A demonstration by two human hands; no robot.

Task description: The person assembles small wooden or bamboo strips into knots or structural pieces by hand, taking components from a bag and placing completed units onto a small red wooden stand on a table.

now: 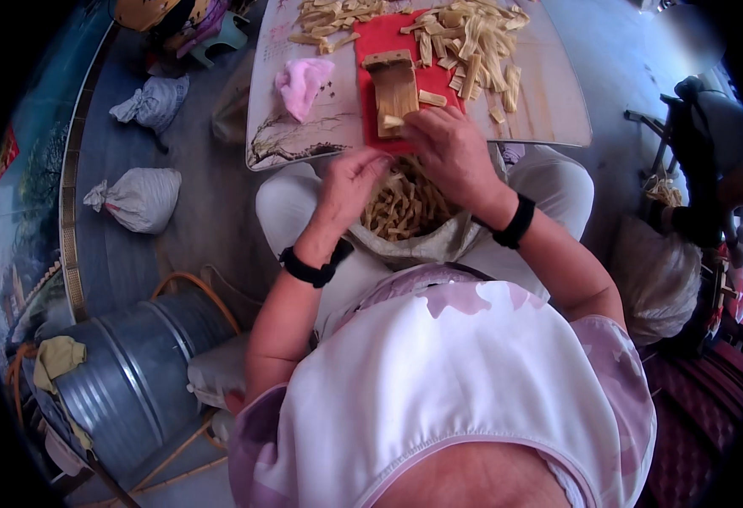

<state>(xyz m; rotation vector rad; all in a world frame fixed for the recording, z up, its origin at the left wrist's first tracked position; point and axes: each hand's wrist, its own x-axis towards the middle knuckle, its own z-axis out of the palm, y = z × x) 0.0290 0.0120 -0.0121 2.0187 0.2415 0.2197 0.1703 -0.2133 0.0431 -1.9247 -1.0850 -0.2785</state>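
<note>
A narrow wooden board [395,89] with a raised bar at its far end lies on a red cloth [375,38] on the table. At its near end, my right hand [456,157] pinches a short pale yellow strip [392,122]. Another strip [432,99] lies beside the board, just beyond my right knuckles. My left hand [348,186] has its fingers closed together close to the table edge; what they hold, if anything, cannot be made out. Below both hands, an open white sack [422,245] full of short yellowish pieces [405,206] sits between my legs.
Loose pale strips [482,42] are heaped at the table's far right, with more strips [338,13] at far left. A pink cloth [304,85] lies left of the board. Tied sacks [144,200] and a metal drum [138,372] stand on the left; a large bag [659,275] is on the right.
</note>
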